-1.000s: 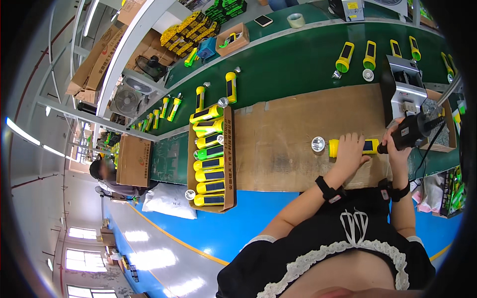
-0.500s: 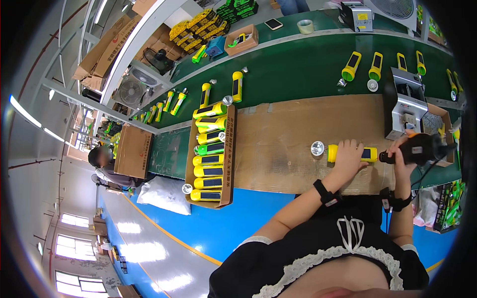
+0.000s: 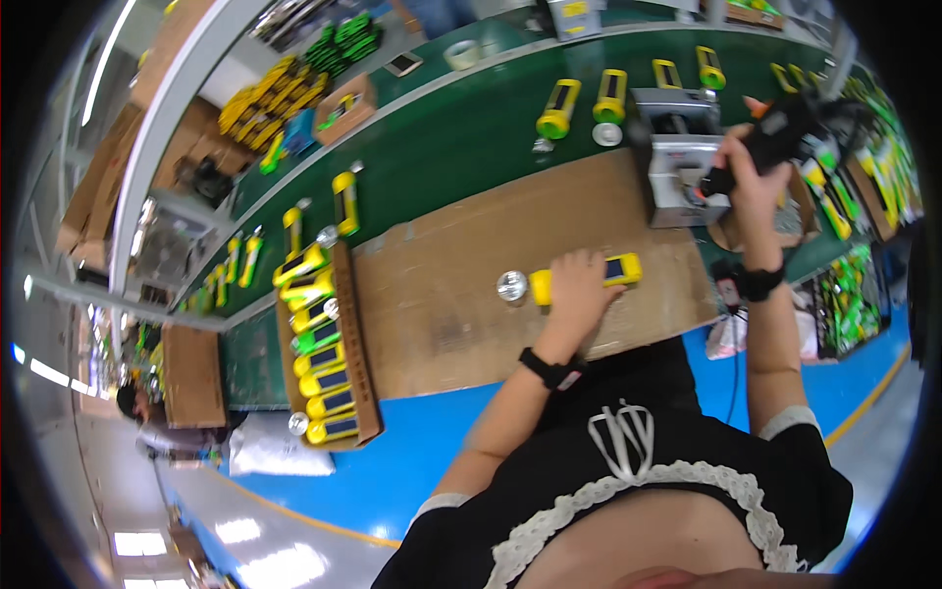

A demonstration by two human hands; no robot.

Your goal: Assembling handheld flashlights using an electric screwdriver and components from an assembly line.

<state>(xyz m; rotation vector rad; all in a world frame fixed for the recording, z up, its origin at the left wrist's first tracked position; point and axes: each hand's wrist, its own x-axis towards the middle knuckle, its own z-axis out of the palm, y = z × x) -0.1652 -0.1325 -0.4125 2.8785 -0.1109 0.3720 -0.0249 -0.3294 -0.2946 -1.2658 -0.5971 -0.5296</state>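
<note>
My left hand (image 3: pixel 577 290) is wrapped over a yellow flashlight (image 3: pixel 622 268) with a dark solar panel, holding it down flat on the cardboard sheet (image 3: pixel 451 285). Just left of the flashlight's head sits a round silver reflector (image 3: pixel 511 286). In my right hand (image 3: pixel 754 187) is a black electric screwdriver (image 3: pixel 782 130), gripped around its body. Its tip points at the front of a grey metal screw feeder (image 3: pixel 677 157); whether the two touch I cannot tell.
A cardboard box (image 3: pixel 365 393) at the left holds a row of several yellow flashlights and a green one. More flashlights (image 3: pixel 559 108) stand along the green bench (image 3: pixel 442 162). Right of the feeder is an open carton (image 3: pixel 807 221); a black crate (image 3: pixel 852 304) of green parts sits lower right.
The screwdriver has left the flashlight's end and moved up to the screw feeder with my right hand. My left hand stays on the flashlight. The whole view has shifted and tilted.
</note>
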